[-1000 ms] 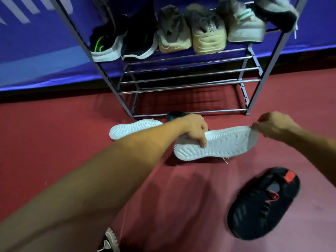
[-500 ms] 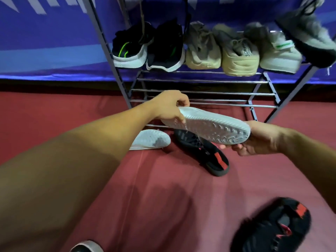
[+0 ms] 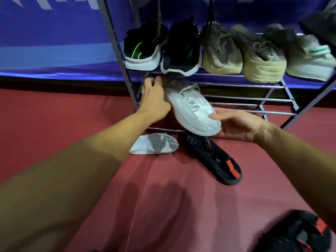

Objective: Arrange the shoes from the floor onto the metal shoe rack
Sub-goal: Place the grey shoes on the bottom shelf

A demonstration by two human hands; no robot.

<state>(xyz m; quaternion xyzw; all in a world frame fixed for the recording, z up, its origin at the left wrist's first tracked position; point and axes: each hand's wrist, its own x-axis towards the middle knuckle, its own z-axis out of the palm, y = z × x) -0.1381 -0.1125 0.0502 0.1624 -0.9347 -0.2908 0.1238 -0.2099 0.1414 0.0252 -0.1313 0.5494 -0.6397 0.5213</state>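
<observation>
I hold a white sneaker [image 3: 192, 108] upright at the front left of the metal shoe rack's [image 3: 254, 100] lower shelf. My left hand [image 3: 154, 99] grips its heel end and my right hand [image 3: 236, 122] cups its toe from below. The matching white sneaker [image 3: 154, 144] lies sole-up on the red floor just under the rack's front bar. Beside it lies a black sneaker with a red tab [image 3: 214, 159]. Another black and red sneaker [image 3: 298, 233] sits at the bottom right.
The shelf above carries two black sneakers with green stripes [image 3: 143, 48], two beige sneakers [image 3: 221, 51] and a white and grey sneaker [image 3: 307, 59]. A blue banner [image 3: 54, 42] hangs behind the rack. Red floor [image 3: 163, 206] spreads in front.
Both hands lifted the white sneaker off the floor, turned it from sole-up to upright and brought it up to the rack's lower shelf. The black sneaker beneath it came into view.
</observation>
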